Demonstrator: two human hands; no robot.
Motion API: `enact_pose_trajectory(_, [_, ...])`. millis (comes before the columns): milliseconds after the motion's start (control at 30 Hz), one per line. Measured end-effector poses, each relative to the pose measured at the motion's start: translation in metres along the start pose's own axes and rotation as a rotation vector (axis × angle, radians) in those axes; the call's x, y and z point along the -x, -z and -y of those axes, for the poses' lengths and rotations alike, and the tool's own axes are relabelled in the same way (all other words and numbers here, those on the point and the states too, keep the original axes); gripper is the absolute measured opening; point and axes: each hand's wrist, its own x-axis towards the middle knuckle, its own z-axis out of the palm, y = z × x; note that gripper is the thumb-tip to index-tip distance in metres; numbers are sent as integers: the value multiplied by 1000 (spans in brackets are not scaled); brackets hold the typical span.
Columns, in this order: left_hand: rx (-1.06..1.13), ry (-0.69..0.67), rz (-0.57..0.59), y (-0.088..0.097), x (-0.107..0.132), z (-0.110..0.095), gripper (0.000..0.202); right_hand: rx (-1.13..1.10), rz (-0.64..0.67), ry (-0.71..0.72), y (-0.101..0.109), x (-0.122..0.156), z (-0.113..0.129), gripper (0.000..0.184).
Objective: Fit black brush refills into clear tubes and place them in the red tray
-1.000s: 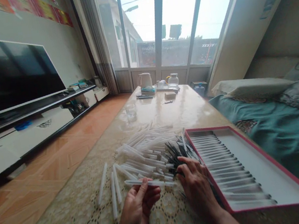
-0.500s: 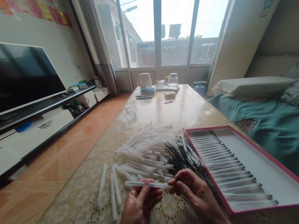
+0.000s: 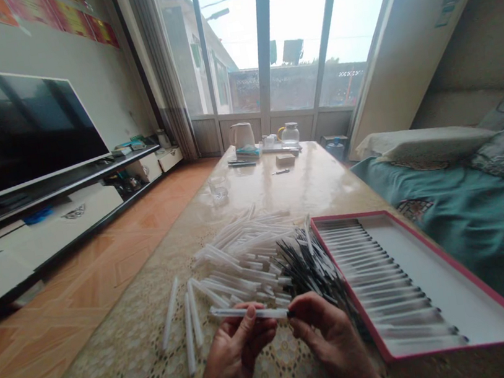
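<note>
My left hand (image 3: pixel 239 350) pinches a white plastic tube (image 3: pixel 232 312) held level just above the table. My right hand (image 3: pixel 329 334) is closed at the tube's right end, where a small black tip shows between its fingertips. Behind both hands lies a heap of white tubes (image 3: pixel 242 253) and a bundle of thin black refills (image 3: pixel 307 265). A red-rimmed white tray (image 3: pixel 439 288) to the right holds a row of finished pieces (image 3: pixel 378 284) along its left side.
The long table (image 3: pixel 308 187) has a lace cover at my end; a glass (image 3: pixel 218 187), a kettle (image 3: pixel 242 135) and a jar stand at the far end. A sofa with a teal cover (image 3: pixel 470 208) lies right, a television and low cabinet left.
My right hand has left the black refill bundle, moved left and closed on the right end of the tube that my left hand keeps holding.
</note>
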Motion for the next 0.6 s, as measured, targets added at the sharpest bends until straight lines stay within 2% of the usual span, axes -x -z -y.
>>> enact_pose_trajectory(233, [-13, -9, 41, -1, 2, 0, 14, 60, -2, 36, 0, 0, 2, 17])
enact_pose_trajectory(433, [-61, -21, 85, -1, 1, 2, 14, -22, -47, -37, -2, 0, -3, 29])
enact_pose_trajectory(600, [-77, -20, 97, -3, 3, 1, 17, 83, 34, -71, 2, 0, -8, 38])
